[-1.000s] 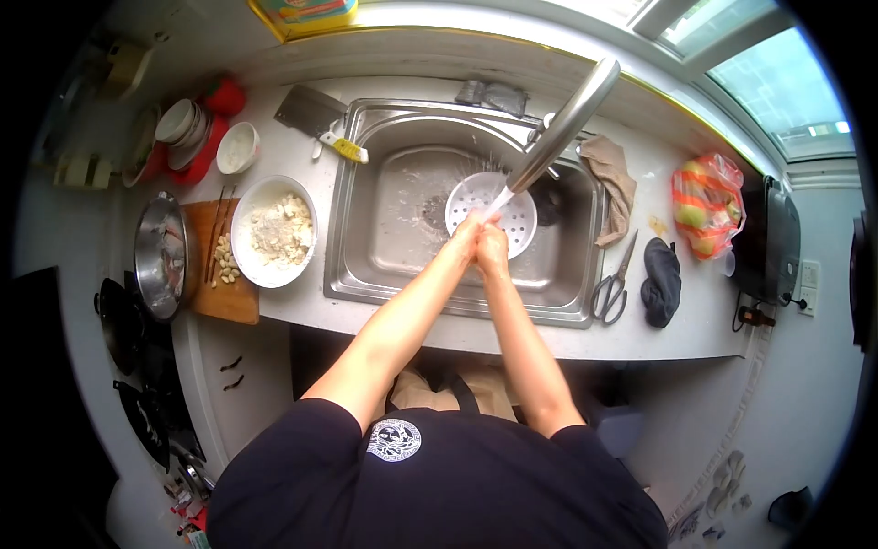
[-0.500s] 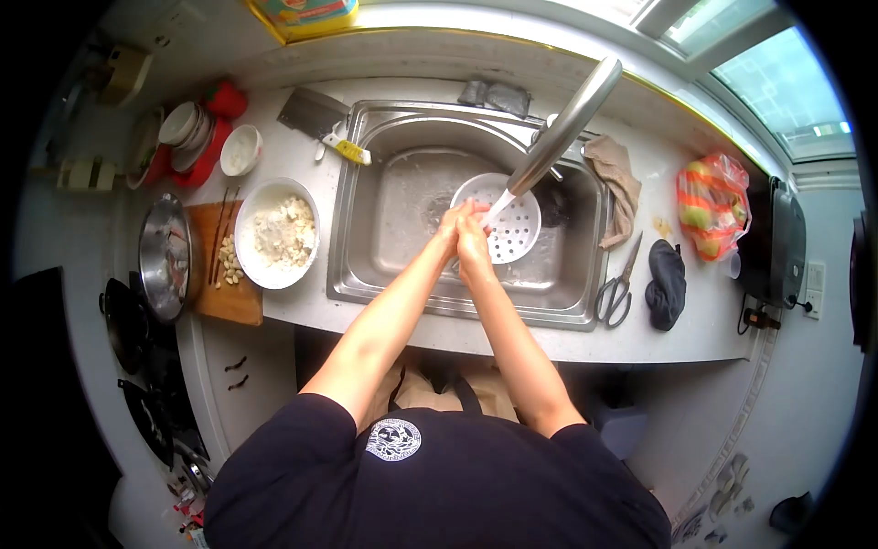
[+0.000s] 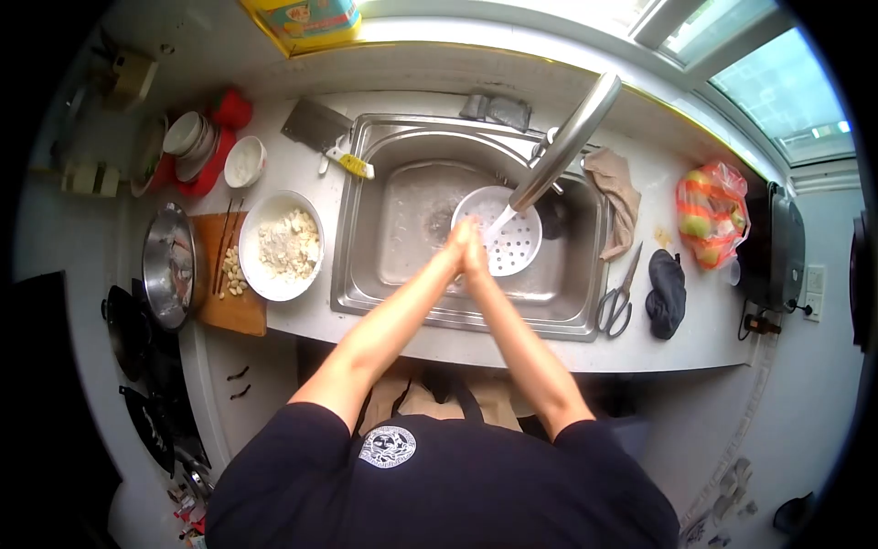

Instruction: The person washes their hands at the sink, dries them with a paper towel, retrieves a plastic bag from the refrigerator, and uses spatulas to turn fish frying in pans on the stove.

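Note:
Over the sink (image 3: 402,201), my left hand (image 3: 456,245) and my right hand (image 3: 475,249) are pressed palm to palm, fingers stretched out and pointing away from me. Neither hand holds anything that I can see. A stream of water (image 3: 499,220) falls from the steel faucet (image 3: 569,137) right beside the fingertips. Beneath them a round white strainer with holes (image 3: 521,240) sits in the sink, partly hidden by the hands and the water.
Left of the sink are a cleaver (image 3: 315,125), a white bowl of floury pieces (image 3: 291,245), a cutting board (image 3: 219,309) and a metal basin (image 3: 169,265). To the right lie a brown cloth (image 3: 615,197), scissors (image 3: 617,309), a dark cloth (image 3: 667,293) and a bag of fruit (image 3: 712,215).
My hands have gone from clasped, overlapping fingers to palms flat together with fingers straighter. They stay beside the water stream. The whole view has shifted slightly downward.

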`<state>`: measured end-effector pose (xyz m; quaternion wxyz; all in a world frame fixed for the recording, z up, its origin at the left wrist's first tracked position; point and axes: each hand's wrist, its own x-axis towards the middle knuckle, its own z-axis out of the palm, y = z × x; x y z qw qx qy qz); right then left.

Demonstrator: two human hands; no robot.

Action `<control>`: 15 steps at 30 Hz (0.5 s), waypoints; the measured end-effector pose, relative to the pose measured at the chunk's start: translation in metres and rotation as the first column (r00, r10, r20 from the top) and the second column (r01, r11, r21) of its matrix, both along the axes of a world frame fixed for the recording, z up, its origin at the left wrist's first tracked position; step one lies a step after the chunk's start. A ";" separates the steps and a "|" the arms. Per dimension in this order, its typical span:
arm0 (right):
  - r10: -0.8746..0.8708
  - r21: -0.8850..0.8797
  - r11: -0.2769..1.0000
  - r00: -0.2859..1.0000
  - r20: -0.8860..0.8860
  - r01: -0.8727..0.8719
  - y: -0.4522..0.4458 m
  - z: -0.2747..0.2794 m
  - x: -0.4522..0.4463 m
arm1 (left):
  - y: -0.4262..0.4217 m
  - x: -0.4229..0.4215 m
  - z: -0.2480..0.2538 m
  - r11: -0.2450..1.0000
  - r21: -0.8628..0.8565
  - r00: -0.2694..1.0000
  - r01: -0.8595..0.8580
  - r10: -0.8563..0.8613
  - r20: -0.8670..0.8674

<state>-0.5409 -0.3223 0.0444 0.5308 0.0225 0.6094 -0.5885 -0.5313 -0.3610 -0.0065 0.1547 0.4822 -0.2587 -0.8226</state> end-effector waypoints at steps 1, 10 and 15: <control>-0.058 -0.001 0.998 0.997 -0.053 0.059 0.002 0.003 0.010 | 0.005 0.006 -0.011 0.994 -0.075 0.997 0.077 -0.076 0.009; 0.032 0.063 0.998 0.998 -0.051 -0.029 -0.008 -0.016 -0.003 | 0.008 0.004 0.039 0.996 0.046 0.997 0.077 -0.077 0.007; 0.123 0.103 0.987 0.992 0.012 -0.124 0.003 -0.012 -0.015 | -0.009 0.004 0.025 0.992 -0.009 0.991 0.124 -0.124 0.060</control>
